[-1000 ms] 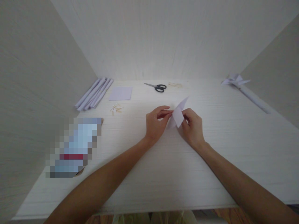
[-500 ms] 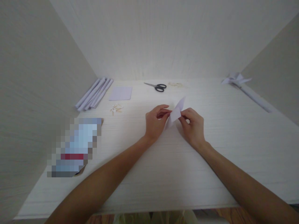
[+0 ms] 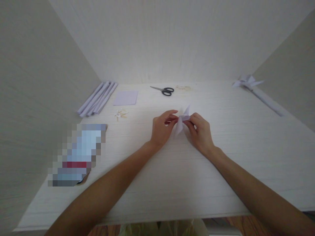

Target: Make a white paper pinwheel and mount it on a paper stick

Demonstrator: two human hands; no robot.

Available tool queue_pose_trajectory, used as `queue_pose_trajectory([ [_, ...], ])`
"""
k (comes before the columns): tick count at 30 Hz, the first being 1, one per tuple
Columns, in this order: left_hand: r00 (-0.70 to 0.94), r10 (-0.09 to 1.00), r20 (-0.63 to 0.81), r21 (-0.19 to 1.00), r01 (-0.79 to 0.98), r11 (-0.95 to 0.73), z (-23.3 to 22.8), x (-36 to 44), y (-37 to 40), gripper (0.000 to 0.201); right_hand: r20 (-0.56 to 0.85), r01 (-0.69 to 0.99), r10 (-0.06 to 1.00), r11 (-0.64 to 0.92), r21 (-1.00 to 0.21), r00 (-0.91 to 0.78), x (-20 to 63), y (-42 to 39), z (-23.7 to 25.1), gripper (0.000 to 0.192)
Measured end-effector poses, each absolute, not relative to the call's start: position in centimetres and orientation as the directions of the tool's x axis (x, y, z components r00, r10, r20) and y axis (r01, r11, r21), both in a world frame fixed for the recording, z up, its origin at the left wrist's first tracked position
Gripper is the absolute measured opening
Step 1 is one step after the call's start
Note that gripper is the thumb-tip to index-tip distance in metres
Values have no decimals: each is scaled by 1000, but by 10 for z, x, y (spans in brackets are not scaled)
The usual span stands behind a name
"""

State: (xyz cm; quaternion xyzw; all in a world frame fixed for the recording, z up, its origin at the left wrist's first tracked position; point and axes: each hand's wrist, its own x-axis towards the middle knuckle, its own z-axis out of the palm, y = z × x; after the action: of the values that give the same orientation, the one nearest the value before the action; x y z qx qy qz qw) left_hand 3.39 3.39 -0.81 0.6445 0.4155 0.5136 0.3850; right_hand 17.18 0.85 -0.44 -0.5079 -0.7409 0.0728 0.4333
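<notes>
Fingers of both hands are pinched onto a small folded piece of pale paper point(image 3: 181, 120) held just above the middle of the white table point(image 3: 172, 177). The left hand point(image 3: 161, 129) grips the paper's left edge between thumb and forefinger, its other fingers curled under. The right hand point(image 3: 200, 131) pinches the right side in the same way, thumb on top. The two hands nearly meet at the fold, and one pointed corner of the paper sticks up between them while another hangs down toward the table.

Nearer the person, both bare forearms run up from the table's front edge. To the left, close to the side wall, lies a blurred-out flat object point(image 3: 77, 154).

Farther back on the left sit a few small pale scraps point(image 3: 120, 113), then a flat square sheet of paper point(image 3: 125, 97), and beside it a row of rolled paper tubes point(image 3: 97, 98) lying side by side against the left wall. Near the back wall lie black-handled scissors point(image 3: 163, 90), closed, with a little heap of thin light bits point(image 3: 183, 88) just to their right. In the far right corner rests a paper pinwheel on a long rolled stick point(image 3: 256, 91), well apart from the hands.
</notes>
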Motion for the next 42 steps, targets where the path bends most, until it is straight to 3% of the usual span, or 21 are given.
queue_pose_trajectory([
  [9, 151, 941, 301, 942, 105, -318, -12, 33, 38, 28, 553, 692, 828, 451, -564, -90, 173, 9, -6, 17],
  [14, 93, 962, 258, 964, 36, -263, -11, 35, 40, 31, 523, 630, 847, 353, -692, 99, 171, 9, -8, 7],
  [21, 83, 968, 238, 970, 21, -240, -11, 38, 39, 33, 415, 524, 882, 250, -814, 225, 170, 10, -11, 15],
  [42, 83, 970, 230, 969, 73, -236, -10, 39, 38, 32, 414, 635, 895, 226, -739, 164, 164, 6, -6, 17],
])
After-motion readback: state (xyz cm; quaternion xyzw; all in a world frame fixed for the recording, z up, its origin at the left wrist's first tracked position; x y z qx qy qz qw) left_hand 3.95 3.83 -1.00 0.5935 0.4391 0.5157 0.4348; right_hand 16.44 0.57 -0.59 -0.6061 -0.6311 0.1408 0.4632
